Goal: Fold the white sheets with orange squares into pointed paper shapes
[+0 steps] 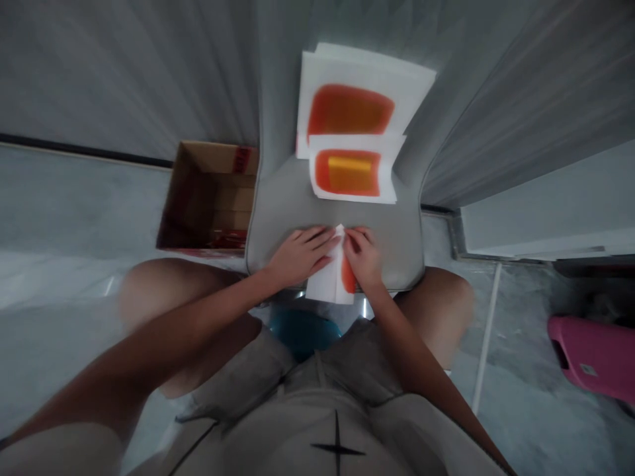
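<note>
A folded white sheet of paper (325, 281) with a red-orange print lies at the front edge of a grey chair seat (278, 198). My left hand (303, 254) rests on its left side, fingers stretched out across the paper. Curled at the upper right edge, my right hand (364, 254) grips the same sheet between thumb and fingers. The paper's top comes to a small point between both hands. Beyond it lies a stack of folded sheets (389, 188) with an orange and yellow print. Larger printed sheets (367, 69) lean on the chair's backrest behind that stack.
An open cardboard box (191, 198) stands on the floor left of the chair, with something red at its bottom. A pink plastic object (595, 357) is on the right. Below the seat edge, between the knees, shows a blue item (302, 334). Grey curtains hang behind.
</note>
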`<state>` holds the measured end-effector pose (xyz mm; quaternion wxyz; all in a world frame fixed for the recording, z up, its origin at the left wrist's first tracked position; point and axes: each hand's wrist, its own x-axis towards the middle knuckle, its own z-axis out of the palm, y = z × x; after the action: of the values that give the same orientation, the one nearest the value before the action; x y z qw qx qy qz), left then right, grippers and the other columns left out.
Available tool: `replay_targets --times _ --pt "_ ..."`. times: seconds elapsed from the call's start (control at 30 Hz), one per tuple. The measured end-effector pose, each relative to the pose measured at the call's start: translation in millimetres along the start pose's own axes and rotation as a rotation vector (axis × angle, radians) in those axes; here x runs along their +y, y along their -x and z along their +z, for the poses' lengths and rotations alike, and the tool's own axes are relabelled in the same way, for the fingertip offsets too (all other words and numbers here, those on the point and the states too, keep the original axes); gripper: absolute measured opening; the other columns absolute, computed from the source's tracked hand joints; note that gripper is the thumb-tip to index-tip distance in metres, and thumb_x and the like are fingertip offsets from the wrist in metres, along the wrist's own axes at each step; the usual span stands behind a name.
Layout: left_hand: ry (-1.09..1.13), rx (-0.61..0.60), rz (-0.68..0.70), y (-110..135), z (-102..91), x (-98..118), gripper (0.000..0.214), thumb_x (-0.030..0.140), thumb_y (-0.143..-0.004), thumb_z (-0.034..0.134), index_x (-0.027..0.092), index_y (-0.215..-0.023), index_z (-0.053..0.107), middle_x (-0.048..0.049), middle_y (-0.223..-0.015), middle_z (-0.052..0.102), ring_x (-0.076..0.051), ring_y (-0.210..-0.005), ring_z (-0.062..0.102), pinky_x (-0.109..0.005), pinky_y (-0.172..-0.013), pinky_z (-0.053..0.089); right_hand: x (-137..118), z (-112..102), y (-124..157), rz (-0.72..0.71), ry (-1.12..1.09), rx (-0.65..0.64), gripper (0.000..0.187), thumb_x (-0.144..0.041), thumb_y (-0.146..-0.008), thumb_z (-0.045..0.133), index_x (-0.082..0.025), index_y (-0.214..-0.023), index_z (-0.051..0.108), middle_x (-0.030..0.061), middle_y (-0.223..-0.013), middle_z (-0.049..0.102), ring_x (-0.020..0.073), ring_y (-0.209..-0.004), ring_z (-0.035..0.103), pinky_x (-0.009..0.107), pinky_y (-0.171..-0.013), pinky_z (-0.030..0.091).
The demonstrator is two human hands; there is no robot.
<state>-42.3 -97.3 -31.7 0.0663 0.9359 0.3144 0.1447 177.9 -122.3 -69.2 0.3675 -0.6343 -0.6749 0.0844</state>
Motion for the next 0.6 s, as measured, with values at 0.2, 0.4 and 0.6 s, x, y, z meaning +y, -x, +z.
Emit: replay_targets --times 0.2,0.4,0.6 --pt "0.069 0.061 -0.064 -2.6 2.0 0.4 0.053 0.041 -0.113 0.036 0.016 -0.157 0.051 -0.0111 -0.154 0.061 -0.024 -0.142 0.056 -0.042 -0.111 0.046 -1.2 -1.1 -1.0 -0.003 -0.013 0.008 0.03 -0.036 -0.103 0.053 -0.023 -0.112 0.078 0.0109 -0.106 0.071 0.0263 -0.104 0.066 0.046 -0.097 0.056" --pt "0.043 0.049 -0.043 -3.2 2.7 0.7 0.046 0.036 -0.114 0.034 0.02 -0.147 0.062 -0.0066 -0.156 0.059 -0.023 -0.144 0.055 -0.043 -0.11 0.047 -1.1 -0.4 -1.5 -0.011 0.001 0.02 0.029 -0.035 -0.102 0.054 -0.022 -0.112 0.079 0.0106 -0.106 0.071 0.0254 -0.104 0.066 0.044 -0.097 0.056" --pt "-0.009 -0.004 0.007 -0.4 0.5 0.7 0.046 0.036 -0.113 0.037 0.021 -0.15 0.06 -0.0065 -0.163 0.051 -0.027 -0.152 0.045 -0.046 -0.112 0.046 -1.0 -0.7 -0.6 0.018 -0.006 0.002 0.028 -0.033 -0.101 0.054 -0.023 -0.112 0.078 0.0108 -0.107 0.071 0.0257 -0.105 0.066 0.045 -0.099 0.055"
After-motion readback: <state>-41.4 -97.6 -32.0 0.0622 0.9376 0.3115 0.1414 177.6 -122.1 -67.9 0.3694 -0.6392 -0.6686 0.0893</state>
